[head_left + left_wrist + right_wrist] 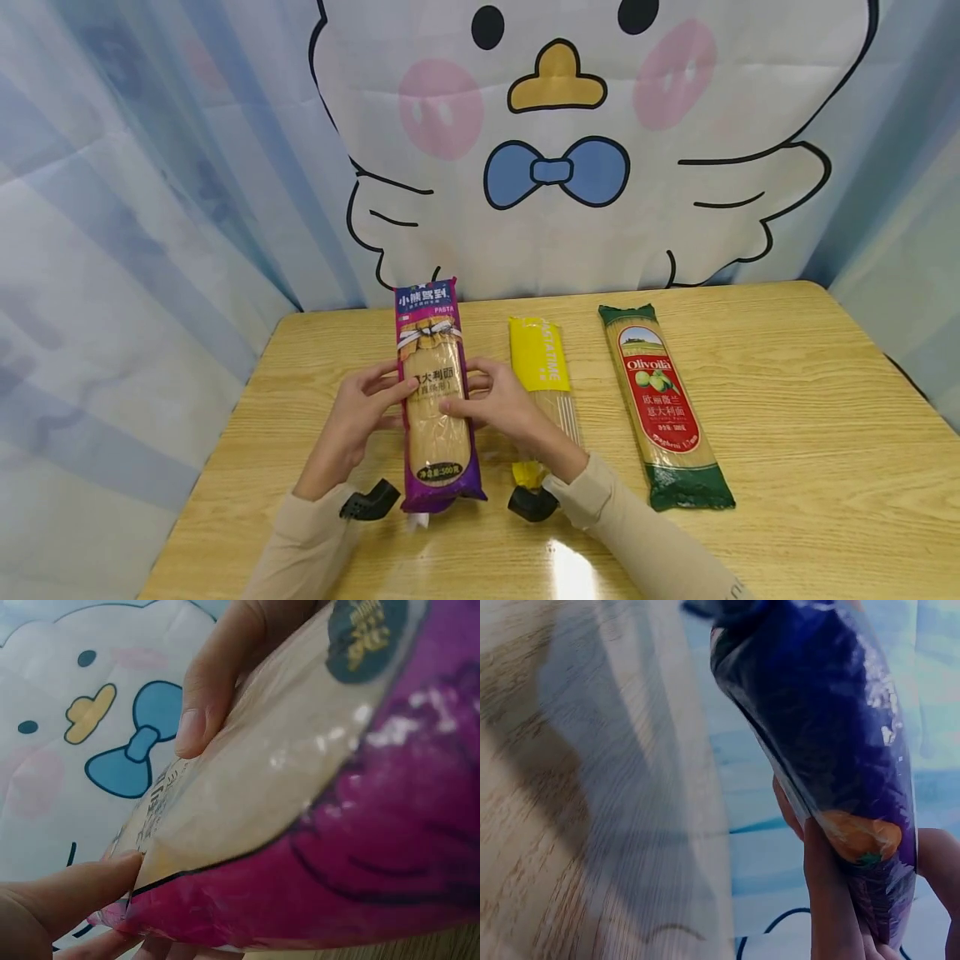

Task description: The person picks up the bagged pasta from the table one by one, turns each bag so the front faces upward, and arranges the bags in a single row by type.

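Both hands hold a purple pack of spaghetti (438,400) in the head view, one at each long side. My left hand (363,408) grips its left edge, thumb on the front and fingers behind. On the right edge my right hand (506,404) does the same, its thumb lying across the clear window. In the left wrist view the purple pack (247,787) fills much of the picture, with both thumbs on its front. The right wrist view shows the dark purple side of the pack (825,735), with fingers around its lower end.
A yellow spaghetti pack (540,358) lies on the wooden table (810,400), partly under the right forearm. Farther right lies a green and red spaghetti pack (663,408). Behind the table hangs a printed curtain (555,242).
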Motion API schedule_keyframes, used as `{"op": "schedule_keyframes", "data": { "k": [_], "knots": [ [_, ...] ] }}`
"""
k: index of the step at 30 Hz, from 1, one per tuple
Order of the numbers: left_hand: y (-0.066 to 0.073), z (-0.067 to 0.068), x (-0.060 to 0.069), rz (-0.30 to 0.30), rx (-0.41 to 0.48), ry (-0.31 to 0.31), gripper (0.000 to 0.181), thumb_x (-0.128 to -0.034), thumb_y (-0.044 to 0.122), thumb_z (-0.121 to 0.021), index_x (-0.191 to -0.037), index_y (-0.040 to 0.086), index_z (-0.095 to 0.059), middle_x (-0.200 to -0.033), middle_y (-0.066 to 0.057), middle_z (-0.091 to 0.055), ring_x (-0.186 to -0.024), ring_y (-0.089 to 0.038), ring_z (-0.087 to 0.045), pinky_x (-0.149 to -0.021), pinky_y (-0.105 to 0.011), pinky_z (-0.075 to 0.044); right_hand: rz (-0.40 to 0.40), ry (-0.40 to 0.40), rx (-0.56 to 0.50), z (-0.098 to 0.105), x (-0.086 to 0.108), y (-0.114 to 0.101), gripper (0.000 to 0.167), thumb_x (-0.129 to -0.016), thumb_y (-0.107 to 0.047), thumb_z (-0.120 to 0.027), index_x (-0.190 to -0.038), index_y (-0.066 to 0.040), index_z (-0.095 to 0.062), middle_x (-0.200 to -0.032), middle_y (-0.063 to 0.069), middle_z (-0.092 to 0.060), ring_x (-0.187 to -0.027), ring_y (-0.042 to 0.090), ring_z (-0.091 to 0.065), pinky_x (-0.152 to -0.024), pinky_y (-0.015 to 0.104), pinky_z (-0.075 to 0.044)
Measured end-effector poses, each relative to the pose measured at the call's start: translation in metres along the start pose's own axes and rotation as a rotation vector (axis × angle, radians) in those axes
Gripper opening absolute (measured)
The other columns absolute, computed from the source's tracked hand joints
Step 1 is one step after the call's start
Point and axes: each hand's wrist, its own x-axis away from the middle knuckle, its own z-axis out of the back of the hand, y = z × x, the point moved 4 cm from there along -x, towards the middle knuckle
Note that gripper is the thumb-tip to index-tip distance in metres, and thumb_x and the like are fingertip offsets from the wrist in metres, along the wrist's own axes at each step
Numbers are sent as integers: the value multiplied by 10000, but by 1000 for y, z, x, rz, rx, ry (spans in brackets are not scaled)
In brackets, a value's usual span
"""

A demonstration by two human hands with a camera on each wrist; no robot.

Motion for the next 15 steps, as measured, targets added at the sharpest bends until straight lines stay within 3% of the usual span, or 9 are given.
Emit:
{"op": "schedule_keyframes", "data": {
  "k": [7, 15],
  "knots": [
    [-2, 3, -3, 8, -1, 19, 579, -940, 269, -701, -1441, 71, -487, -1390, -196, -550, -1003, -133, -658, -770, -307, -603, -14, -13, -20, 1, 1, 0, 587, -868, -164, -770, -1362, -12, -491, -1138, 207, -692, -899, 266, -719, -729, 420, -619],
    [-4, 7, -6, 6, 33, -23, 580, -942, 242, -699, -1453, 75, -483, -1402, -190, -540, -1039, -127, -645, -797, -328, -604, -27, -24, 5, 3, 3, 6, 630, -873, -164, -766, -1396, 0, -457, -1199, 227, -660, -958, 288, -708, -765, 416, -616]
  ]
}}
